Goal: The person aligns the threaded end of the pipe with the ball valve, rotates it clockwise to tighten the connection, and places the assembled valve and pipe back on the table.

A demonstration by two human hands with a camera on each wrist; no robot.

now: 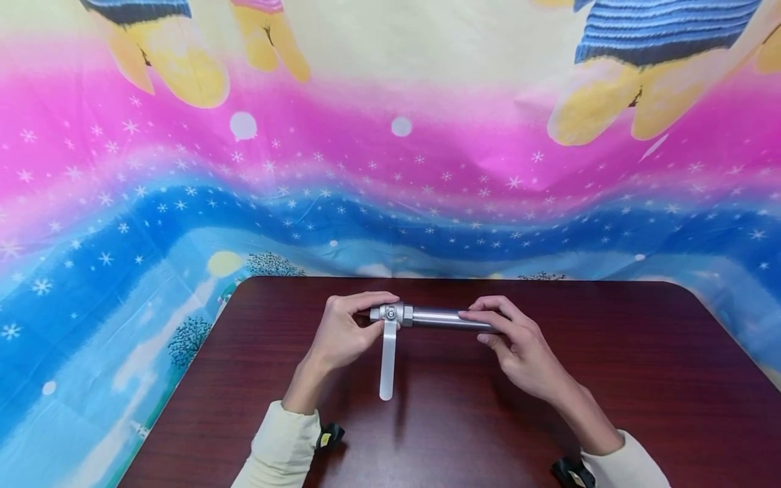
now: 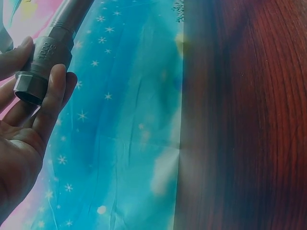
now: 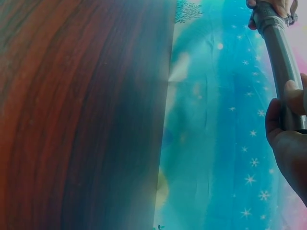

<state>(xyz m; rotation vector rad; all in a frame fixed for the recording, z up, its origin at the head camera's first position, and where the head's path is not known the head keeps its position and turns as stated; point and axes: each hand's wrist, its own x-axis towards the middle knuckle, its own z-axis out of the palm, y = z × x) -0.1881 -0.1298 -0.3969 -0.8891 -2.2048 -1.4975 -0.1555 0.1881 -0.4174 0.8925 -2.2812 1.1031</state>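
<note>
My left hand [image 1: 343,331] holds a metal ball valve [image 1: 390,313] by its body, thumb below and fingers along the top. From the valve a flat lever handle [image 1: 387,362] points toward me. A smooth steel pipe [image 1: 439,318] joins the valve's right side and lies level, raised over the table. The far end of that pipe is gripped by my right hand [image 1: 523,349] between thumb and fingers. In the left wrist view the valve body [image 2: 44,55] shows raised lettering and an open hex end. The right wrist view shows the pipe [image 3: 283,62] running up to the valve.
A dark red-brown wooden table [image 1: 451,420] with rounded far corners lies beneath both hands. Behind it hangs a printed cloth [image 1: 366,169] in pink and blue with snowflakes. Black straps with small devices sit at both cuffs.
</note>
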